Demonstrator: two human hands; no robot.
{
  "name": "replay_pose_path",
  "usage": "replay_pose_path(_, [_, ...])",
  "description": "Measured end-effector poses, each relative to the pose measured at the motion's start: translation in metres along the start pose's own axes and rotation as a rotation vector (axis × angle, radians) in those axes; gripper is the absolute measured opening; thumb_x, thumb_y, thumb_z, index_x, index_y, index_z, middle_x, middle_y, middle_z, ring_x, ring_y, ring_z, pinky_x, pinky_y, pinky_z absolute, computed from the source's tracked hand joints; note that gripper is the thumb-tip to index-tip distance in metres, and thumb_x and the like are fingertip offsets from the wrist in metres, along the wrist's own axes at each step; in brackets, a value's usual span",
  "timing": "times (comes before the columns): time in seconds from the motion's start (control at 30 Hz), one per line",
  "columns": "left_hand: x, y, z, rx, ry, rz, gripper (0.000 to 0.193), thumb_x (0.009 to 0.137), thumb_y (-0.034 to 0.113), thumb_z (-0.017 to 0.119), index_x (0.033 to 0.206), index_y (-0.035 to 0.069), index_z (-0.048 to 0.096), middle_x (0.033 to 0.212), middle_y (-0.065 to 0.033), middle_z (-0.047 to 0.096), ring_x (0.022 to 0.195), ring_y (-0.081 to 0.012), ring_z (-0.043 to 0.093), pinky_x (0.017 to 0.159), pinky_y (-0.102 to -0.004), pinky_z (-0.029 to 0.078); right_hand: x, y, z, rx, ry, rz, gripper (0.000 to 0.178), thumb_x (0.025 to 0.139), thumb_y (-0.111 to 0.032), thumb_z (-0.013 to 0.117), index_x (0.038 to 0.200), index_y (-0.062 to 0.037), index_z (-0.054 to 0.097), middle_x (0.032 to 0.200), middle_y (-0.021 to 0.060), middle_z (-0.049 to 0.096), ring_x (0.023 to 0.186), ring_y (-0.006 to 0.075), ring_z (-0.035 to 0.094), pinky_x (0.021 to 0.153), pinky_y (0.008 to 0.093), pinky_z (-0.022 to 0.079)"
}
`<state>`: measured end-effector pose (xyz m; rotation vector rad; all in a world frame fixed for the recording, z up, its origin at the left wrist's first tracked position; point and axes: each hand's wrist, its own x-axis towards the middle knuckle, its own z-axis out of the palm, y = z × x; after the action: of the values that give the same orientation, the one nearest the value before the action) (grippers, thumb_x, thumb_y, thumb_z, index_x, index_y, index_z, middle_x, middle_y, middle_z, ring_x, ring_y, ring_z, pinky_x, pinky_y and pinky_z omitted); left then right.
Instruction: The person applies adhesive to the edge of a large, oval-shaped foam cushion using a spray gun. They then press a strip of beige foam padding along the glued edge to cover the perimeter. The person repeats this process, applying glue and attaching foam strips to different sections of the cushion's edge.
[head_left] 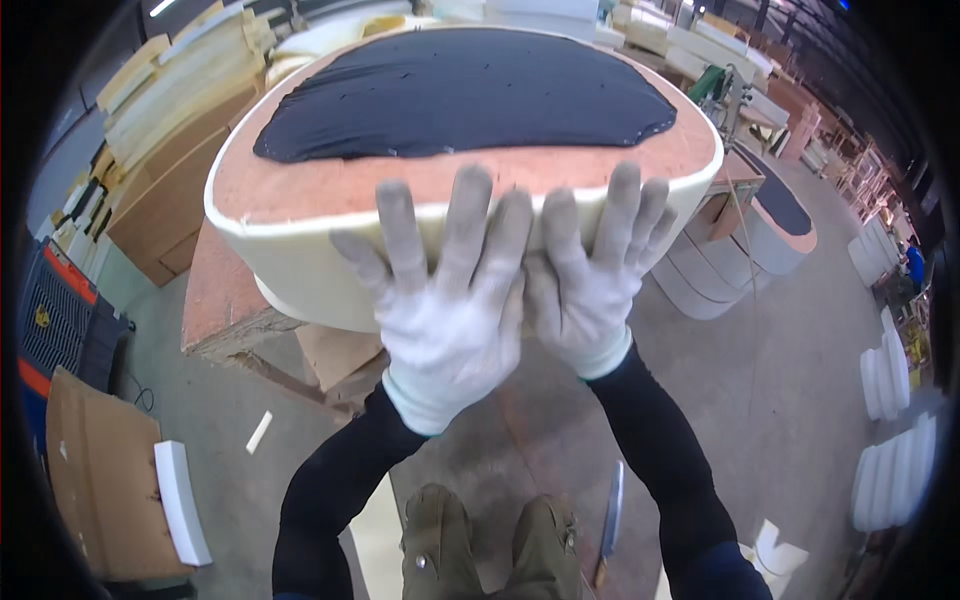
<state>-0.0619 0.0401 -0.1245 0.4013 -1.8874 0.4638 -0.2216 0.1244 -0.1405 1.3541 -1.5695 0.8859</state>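
Note:
A large rounded piece, with a reddish wooden board (420, 183) on top and pale foam (300, 265) wrapped round its side, stands on a wooden workbench (225, 290). Black fabric (470, 95) covers the middle of the board. Both hands wear whitish gloves with greyed fingers. My left hand (445, 300) lies spread against the near foam side, its longest fingertips reaching over the upper edge. Just to its right, my right hand (590, 270) presses flat on the same foam, fingers stretched upward. Neither hand grips anything. The palms hide part of the foam.
A long knife (611, 525) lies on the floor by my right foot. Cardboard (100, 470) and a white foam strip (182, 503) are at the left, near a dark machine with orange edges (65, 320). Another rounded piece (780, 215) stands at right. Foam sheets (175, 110) are stacked behind.

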Motion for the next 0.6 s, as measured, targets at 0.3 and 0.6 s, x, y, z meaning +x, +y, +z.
replay_pose_path(0.3, [-0.008,-0.117,-0.092,-0.132,0.489,-1.026,0.059,0.103,0.04,0.041,0.153,0.009,0.044,0.16,-0.0143,0.04,0.149,-0.0352,0.03,0.122,-0.0511,0.017,-0.021,0.079,-0.088,0.66,0.286,1.151,0.068,0.112,-0.044,0.024,0.163,0.0,0.011,0.171,0.0184,0.01,0.158,0.0293,0.008,0.129,0.0391,0.007])
replay_pose_path(0.6, [0.035,-0.18,-0.076,-0.872,0.263,-1.864,0.059,0.107,0.045,0.038,0.151,0.006,0.044,0.15,-0.018,0.049,0.136,-0.0279,0.049,0.108,-0.0433,0.046,0.065,0.141,-0.066,0.897,0.342,1.302,0.075,0.111,-0.055,0.024,0.163,-0.0024,0.015,0.171,0.0142,0.015,0.158,0.0247,0.012,0.128,0.0372,0.007])
